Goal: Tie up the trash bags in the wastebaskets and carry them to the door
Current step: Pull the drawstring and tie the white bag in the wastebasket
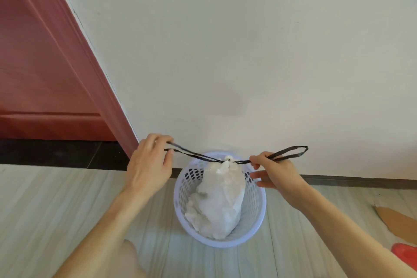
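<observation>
Head view: a round, pale, perforated plastic wastebasket (pixel 257 205) holds a crumpled white trash bag (pixel 220 198). The bag's gathered neck sits midway between the two grips. The left hand (pixel 149 162) pinches the thin black left drawstring (pixel 191 155). The right hand (pixel 276 172) pinches the right drawstring (pixel 291 152) with its lower fingers spread, and the loop juts past that grip. Both cords are stretched taut.

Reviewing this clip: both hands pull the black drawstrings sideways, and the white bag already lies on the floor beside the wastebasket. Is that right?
Not quite. The head view shows the white bag sitting inside the wastebasket, not on the floor beside it. The rest holds: the left hand and the right hand pull the black drawstrings sideways.
</observation>
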`<state>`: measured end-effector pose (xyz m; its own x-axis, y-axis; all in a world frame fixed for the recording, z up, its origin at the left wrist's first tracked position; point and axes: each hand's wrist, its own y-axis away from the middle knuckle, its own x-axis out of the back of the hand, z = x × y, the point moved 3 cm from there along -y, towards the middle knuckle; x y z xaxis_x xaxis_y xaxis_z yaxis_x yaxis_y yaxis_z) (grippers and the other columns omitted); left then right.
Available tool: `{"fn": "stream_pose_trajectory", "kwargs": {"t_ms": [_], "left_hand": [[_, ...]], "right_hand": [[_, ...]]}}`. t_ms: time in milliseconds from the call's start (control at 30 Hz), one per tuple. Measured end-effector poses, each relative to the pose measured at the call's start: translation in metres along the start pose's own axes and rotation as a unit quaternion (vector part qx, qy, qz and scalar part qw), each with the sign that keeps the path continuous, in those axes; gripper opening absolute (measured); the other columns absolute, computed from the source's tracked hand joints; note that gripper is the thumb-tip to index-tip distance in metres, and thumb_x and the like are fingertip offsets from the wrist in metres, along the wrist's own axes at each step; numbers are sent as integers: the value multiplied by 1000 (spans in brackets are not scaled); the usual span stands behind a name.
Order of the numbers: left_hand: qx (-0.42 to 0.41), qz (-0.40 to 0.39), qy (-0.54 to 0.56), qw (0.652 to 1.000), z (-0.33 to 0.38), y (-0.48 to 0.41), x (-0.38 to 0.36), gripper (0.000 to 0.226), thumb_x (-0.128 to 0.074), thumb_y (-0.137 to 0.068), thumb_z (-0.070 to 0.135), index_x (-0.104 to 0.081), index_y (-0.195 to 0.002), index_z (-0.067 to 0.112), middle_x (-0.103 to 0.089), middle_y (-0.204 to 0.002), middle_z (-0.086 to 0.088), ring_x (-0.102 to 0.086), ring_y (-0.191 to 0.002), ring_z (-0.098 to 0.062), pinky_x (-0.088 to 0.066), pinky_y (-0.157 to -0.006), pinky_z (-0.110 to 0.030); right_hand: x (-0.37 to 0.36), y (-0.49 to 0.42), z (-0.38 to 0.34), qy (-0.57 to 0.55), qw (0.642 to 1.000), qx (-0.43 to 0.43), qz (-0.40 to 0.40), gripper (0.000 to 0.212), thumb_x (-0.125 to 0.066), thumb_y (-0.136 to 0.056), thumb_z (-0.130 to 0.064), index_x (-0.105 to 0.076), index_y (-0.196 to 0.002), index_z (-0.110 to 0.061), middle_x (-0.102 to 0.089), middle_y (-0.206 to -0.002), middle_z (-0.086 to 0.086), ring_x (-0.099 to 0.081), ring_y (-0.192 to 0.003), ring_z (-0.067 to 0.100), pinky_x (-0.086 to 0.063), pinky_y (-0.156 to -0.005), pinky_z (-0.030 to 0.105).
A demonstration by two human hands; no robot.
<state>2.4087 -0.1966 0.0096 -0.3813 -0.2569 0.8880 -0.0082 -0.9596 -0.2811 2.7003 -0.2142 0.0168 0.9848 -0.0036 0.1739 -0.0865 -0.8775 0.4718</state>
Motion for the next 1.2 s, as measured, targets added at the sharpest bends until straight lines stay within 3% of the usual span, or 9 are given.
{"fn": "stream_pose_trajectory", "kwargs": {"t_ms": [100,267,333,433,533,667,900,1033,1200], "left_hand": [[69,121,104,985,24,22,-2,21,-60,-92,32,-63,-111,23,-59,-113,4,-52,-103,-21,-47,-86,-35],[211,-174,275,922,66,37,-58,53,-33,-95,57,-66,-76,20,-61,-71,9,-60,-76,-11,-52,-83,-43],[273,-238,348,865,80,30,-66,46,-30,-98,57,-66,-95,28,-59,-89,13,-56,-87,-7,-48,-91,-35],[295,-266,354,847,92,24,-70,44,-29,-98,60,-62,-110,34,-57,-97,15,-54,-91,-7,-45,-88,-29],[277,-246,380,847,95,17,-73,27,-42,-96,56,-63,-86,42,-64,-94,18,-56,-87,2,-48,-87,-30],[210,-198,439,851,93,14,-72,20,-56,-92,47,-75,-94,40,-70,-101,27,-60,-100,9,-44,-90,-21],[162,-81,498,848,102,22,-63,18,-58,-97,33,-75,-91,32,-74,-89,18,-67,-88,2,-47,-77,-11],[117,-38,440,889,111,28,-57,17,-59,-96,35,-74,-89,33,-72,-78,18,-64,-70,-1,-48,-65,-16],[-109,33,212,971,107,32,-61,19,-49,-98,37,-68,-100,35,-71,-84,19,-64,-76,-1,-50,-62,-18]], "right_hand": [[-5,6,-8,-73,997,7,-10,30,-66,-89,-19,-63,-59,-17,-72,-101,13,-75,-86,28,-56,-73,37],[-17,10,-19,-101,993,16,-53,24,-55,-96,-14,-49,-74,-10,-77,-102,8,-74,-90,30,-54,-76,36],[-21,10,-19,-103,993,16,-60,24,-55,-97,-15,-49,-75,-10,-77,-98,12,-74,-89,31,-55,-77,37],[-23,9,-17,-105,992,13,-63,20,-55,-97,-16,-52,-80,-7,-77,-95,13,-74,-87,31,-56,-77,37],[-22,6,-15,-106,992,13,-59,22,-57,-97,-22,-56,-83,-5,-77,-89,12,-73,-81,27,-55,-75,35],[-20,5,-13,-91,994,44,-36,34,-65,-92,-38,-65,-90,-3,-74,-86,9,-72,-80,22,-56,-80,33],[-11,2,0,-93,992,65,48,34,-80,-80,-22,-60,-105,-11,-77,-90,6,-70,-97,32,-55,-94,44],[-17,3,1,-77,992,76,61,22,-78,-82,-24,-70,-100,-14,-78,-84,1,-73,-88,20,-58,-86,33],[-21,1,3,-86,994,57,25,7,-73,-87,-16,-79,-90,-14,-76,-74,4,-67,-67,9,-54,-65,20]]}}
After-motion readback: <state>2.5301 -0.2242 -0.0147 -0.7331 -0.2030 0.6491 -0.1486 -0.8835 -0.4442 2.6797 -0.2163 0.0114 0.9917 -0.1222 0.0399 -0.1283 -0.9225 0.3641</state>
